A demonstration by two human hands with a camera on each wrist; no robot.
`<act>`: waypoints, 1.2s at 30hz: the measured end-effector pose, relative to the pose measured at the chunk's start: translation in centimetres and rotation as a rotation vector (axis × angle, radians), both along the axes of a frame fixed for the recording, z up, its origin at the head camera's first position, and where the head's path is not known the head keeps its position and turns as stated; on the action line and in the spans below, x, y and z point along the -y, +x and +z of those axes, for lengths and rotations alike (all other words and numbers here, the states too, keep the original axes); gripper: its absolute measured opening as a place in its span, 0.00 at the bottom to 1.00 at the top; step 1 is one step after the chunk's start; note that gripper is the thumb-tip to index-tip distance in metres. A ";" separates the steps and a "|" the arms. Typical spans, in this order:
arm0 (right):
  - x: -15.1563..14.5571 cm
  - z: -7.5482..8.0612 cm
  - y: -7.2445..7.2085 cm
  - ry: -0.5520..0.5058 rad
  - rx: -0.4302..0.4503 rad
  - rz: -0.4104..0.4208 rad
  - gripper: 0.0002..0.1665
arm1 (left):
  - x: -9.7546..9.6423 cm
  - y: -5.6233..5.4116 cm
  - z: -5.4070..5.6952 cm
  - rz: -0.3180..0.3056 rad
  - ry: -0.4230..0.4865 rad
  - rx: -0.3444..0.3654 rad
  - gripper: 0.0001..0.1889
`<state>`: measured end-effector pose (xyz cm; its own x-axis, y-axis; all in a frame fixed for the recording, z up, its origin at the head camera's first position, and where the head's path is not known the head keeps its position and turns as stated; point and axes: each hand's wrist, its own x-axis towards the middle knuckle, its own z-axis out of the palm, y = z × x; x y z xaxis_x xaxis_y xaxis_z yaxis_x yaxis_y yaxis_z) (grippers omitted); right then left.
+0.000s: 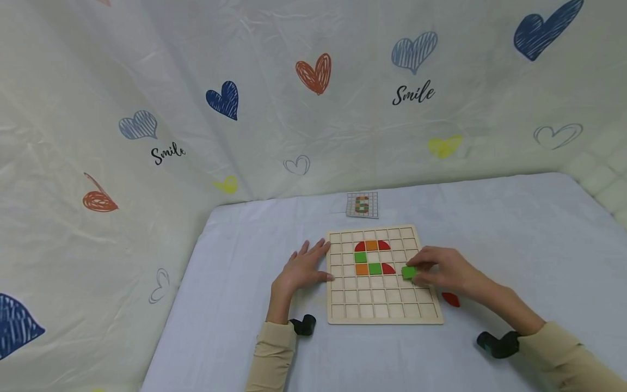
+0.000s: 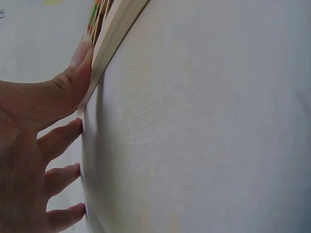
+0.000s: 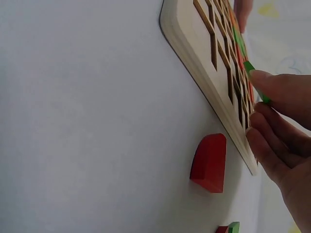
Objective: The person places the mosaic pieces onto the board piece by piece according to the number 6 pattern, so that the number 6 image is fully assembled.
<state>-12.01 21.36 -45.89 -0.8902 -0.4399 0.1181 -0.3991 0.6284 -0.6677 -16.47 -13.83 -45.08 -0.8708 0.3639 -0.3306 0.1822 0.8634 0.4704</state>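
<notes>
A wooden grid board [image 1: 382, 321] lies on the white-covered table. Its cells hold red quarter-round pieces [image 1: 388, 269], orange squares [image 1: 361, 269] and green squares [image 1: 360, 257], in two rows joined by one green piece on the left. My right hand [image 1: 448, 267] pinches a green square block [image 1: 408, 273] between thumb and fingers over the right side of the board, right of the lower row. Along the board's left edge rests my left hand [image 1: 301, 268], fingers spread, its thumb [image 2: 80, 65] against the rim.
Behind the board lies a small card [image 1: 362, 205] printed with a coloured grid pattern. A loose red curved block [image 3: 210, 162] sits just off the board's right edge. Farther along, a small green block [image 3: 234, 227] shows beside something red. Hearts decorate the backdrop sheet [image 1: 343, 130].
</notes>
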 end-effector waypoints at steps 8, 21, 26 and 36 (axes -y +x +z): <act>1.2 0.1 -0.1 0.029 0.026 0.058 0.16 | 0.0 0.0 0.1 0.000 -0.001 0.003 0.46; 2.8 -0.2 -0.5 0.043 0.030 0.094 0.16 | 0.0 -0.2 0.0 -0.008 -0.013 -0.001 0.46; 3.2 -0.3 -0.5 0.064 0.044 0.100 0.15 | 0.0 -0.2 0.0 -0.004 -0.018 0.000 0.46; 3.7 -0.5 -0.3 0.080 0.000 0.106 0.16 | 0.0 0.0 0.1 0.003 -0.015 0.007 0.46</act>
<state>-12.29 17.64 -46.35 -0.8380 -0.5400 0.0787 -0.4664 0.6339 -0.6169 -16.50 -13.79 -44.99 -0.8694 0.3563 -0.3425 0.1765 0.8711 0.4583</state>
